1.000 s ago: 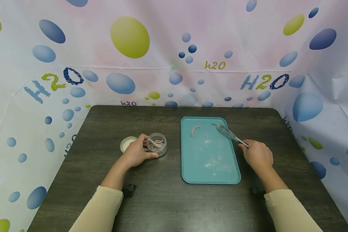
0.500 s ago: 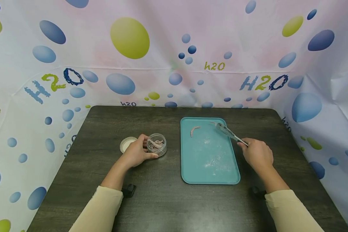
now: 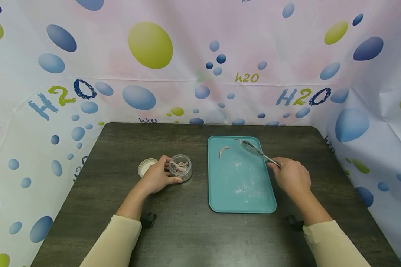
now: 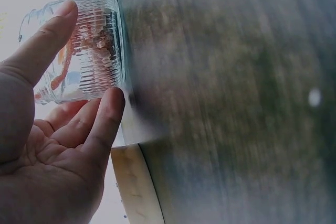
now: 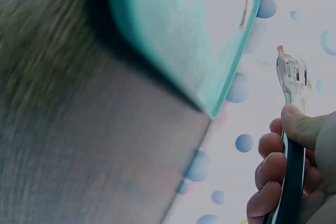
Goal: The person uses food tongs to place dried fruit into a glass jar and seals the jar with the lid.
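Observation:
My left hand [image 3: 156,177] grips a ribbed glass jar [image 4: 97,85] standing on the table, thumb on one side and fingers on the other. Inside lie several pinkish, sugary worm-shaped strips [image 3: 178,167]. My right hand [image 3: 293,178] holds metal tongs [image 3: 254,149] by their dark handle, fingers wrapped around it. The slotted tips, over the far right part of a teal tray [image 3: 234,202], pinch one thin strip [image 3: 238,139]; its end shows at the tips in the right wrist view. Another curved strip [image 3: 221,152] lies on the tray near its far left corner.
A round pale lid [image 3: 145,167] lies left of the jar, partly behind my left hand. White crumbs [image 3: 245,186] dot the tray. Behind the dark wooden table [image 3: 187,237] hangs a patterned curtain [image 3: 187,44].
My right hand has shifted slightly left, carrying the tongs and their strip farther over the tray. My left hand and the jar stay in place.

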Action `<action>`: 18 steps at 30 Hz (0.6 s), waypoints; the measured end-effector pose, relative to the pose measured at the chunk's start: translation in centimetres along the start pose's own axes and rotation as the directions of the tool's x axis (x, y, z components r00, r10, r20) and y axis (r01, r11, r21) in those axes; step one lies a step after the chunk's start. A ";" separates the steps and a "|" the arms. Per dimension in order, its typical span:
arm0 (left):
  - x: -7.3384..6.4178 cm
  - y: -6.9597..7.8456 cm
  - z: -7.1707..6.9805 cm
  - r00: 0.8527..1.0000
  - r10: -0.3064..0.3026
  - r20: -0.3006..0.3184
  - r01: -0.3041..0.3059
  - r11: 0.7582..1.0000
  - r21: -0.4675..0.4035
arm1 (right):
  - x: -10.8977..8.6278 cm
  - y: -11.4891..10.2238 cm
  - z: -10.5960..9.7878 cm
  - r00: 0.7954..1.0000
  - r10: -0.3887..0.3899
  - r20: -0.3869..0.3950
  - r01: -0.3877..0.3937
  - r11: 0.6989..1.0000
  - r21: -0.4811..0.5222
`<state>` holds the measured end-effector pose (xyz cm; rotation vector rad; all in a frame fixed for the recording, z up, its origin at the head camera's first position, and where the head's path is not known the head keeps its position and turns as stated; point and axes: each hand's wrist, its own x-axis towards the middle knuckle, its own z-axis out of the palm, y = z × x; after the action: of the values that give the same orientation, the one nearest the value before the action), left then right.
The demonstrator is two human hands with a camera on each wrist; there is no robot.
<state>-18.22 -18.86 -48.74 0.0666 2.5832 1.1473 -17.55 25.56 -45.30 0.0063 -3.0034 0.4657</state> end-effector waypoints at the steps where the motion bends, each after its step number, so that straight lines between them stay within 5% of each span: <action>1: 0.0 0.0 0.0 1.000 0.001 0.001 -0.001 1.000 0.000 | -0.1 -0.2 -0.1 1.000 -0.007 -0.005 0.007 1.000 -0.001; 18: 0.0 0.1 0.1 1.000 -0.004 0.005 0.004 1.000 -0.013 | -1.3 -5.1 0.0 0.974 -0.204 -0.098 0.203 0.979 -0.019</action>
<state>-18.18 -18.72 -48.69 0.0612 2.5698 1.1606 -16.17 20.67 -43.87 0.2797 -2.8665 0.4181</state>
